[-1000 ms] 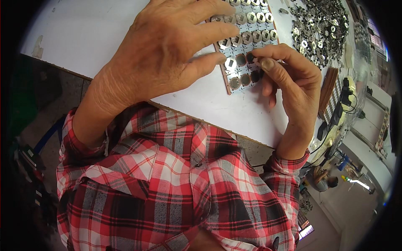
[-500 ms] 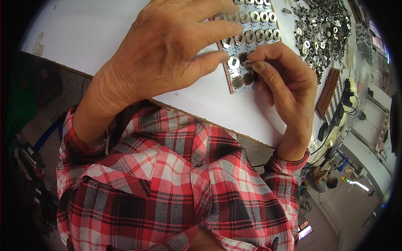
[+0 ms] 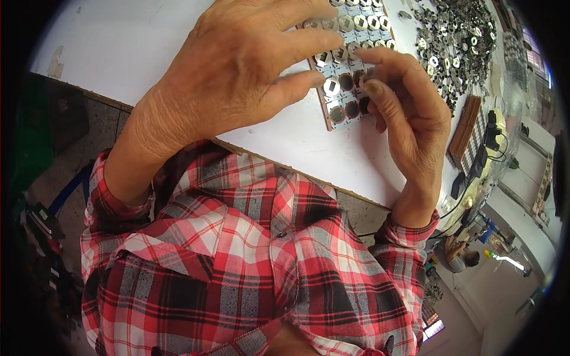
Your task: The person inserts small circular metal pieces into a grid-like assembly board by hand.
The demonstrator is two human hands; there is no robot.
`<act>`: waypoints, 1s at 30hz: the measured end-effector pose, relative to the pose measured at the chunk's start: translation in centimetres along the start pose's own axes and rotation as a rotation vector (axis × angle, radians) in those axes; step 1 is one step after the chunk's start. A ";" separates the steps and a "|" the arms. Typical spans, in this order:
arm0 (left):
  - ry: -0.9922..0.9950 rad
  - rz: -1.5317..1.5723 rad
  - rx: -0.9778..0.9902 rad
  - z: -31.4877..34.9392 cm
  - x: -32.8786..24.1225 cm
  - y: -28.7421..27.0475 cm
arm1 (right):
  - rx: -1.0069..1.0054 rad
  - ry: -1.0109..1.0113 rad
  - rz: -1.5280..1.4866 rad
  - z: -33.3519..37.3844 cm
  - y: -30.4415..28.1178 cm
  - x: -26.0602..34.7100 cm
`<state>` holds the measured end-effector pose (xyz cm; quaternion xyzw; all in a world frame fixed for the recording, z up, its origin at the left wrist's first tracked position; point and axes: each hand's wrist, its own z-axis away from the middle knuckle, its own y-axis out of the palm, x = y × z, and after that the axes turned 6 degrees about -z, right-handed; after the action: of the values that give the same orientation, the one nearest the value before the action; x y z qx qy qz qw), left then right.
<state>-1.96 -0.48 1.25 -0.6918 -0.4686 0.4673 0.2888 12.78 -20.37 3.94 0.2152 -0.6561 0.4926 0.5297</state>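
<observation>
A light blue circuit-board panel with brown edge strips lies on the white table. Rows of silver many-sided metal pieces with dark square centres cover its upper part. Along its near end are bare dark round spots and a bright silver piece. My left hand is spread over the panel's left side, fingers stretched, thumb tip by that bright piece. My right hand hovers over the near right corner, index finger raised apart from the thumb. Its curled fingers are partly hidden; I see nothing plainly held.
A large heap of small dark and silver parts spreads at the far right. Stacked brown-edged boards stand right of my right hand, beside black adapters and cables. The table's near edge runs below my hands. Another person sits in the background.
My right index finger has lifted away from the thumb, where the two pinched a small light-coloured piece before. The right hand has shifted slightly right. My left hand stays in place.
</observation>
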 end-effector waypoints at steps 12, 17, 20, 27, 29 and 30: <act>0.524 -0.165 -0.776 -0.7 5.3 7.6 | 0.006 0.040 -0.121 0.1 0.9 -1.3; 0.296 -0.076 -0.471 1.0 2.4 2.8 | -0.036 0.079 -0.155 0.0 1.0 -1.1; 0.284 -0.091 -0.471 0.7 4.1 5.4 | -0.011 0.022 -0.160 0.0 1.3 -1.1; -0.173 -0.110 0.335 -2.5 -1.9 -1.6 | 0.029 -0.049 0.038 -0.3 0.7 -1.3; -0.048 -0.048 0.087 0.2 -0.1 -0.6 | 0.036 -0.108 0.078 -0.3 0.9 -1.1; 0.075 0.016 -0.162 1.3 0.9 0.6 | -0.032 -0.013 -0.047 0.0 1.5 -0.6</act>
<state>-2.86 0.02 -0.10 -0.7338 -0.4879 0.4039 0.2456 11.77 -19.89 2.72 0.2251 -0.6619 0.4683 0.5402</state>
